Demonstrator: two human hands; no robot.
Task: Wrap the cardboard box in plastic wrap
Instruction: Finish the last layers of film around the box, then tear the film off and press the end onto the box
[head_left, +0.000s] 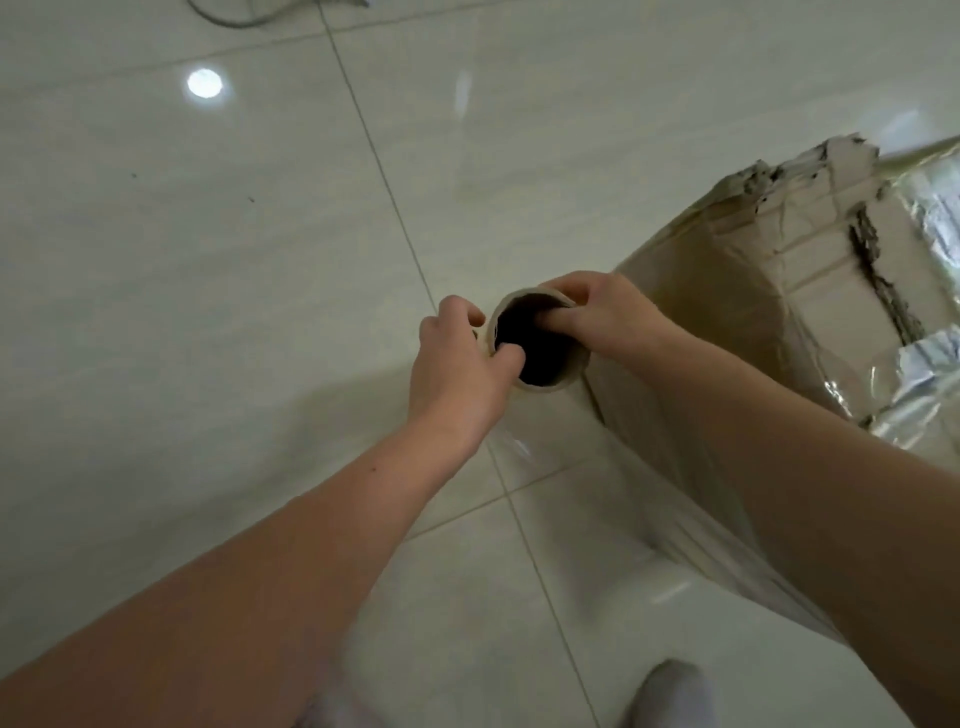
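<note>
A worn cardboard box (810, 270) stands on the floor at the right, its torn top flaps taped and its sides covered in clear film. A roll of plastic wrap (563, 376) is held upright beside the box's near corner, seen from above as a cardboard tube rim around a dark hole. My left hand (460, 374) grips the rim's left side, thumb inside the tube. My right hand (602, 317) grips the far right of the rim, thumb hooked inside. A sheet of clear film (670, 519) stretches from the roll down along the box's near side.
Glossy pale floor tiles (208, 312) spread to the left and behind. A grey cable (228, 18) lies at the top edge. A foot in a light sock (670, 696) is at the bottom, close to the film. Crumpled shiny film (914, 384) lies on the box top.
</note>
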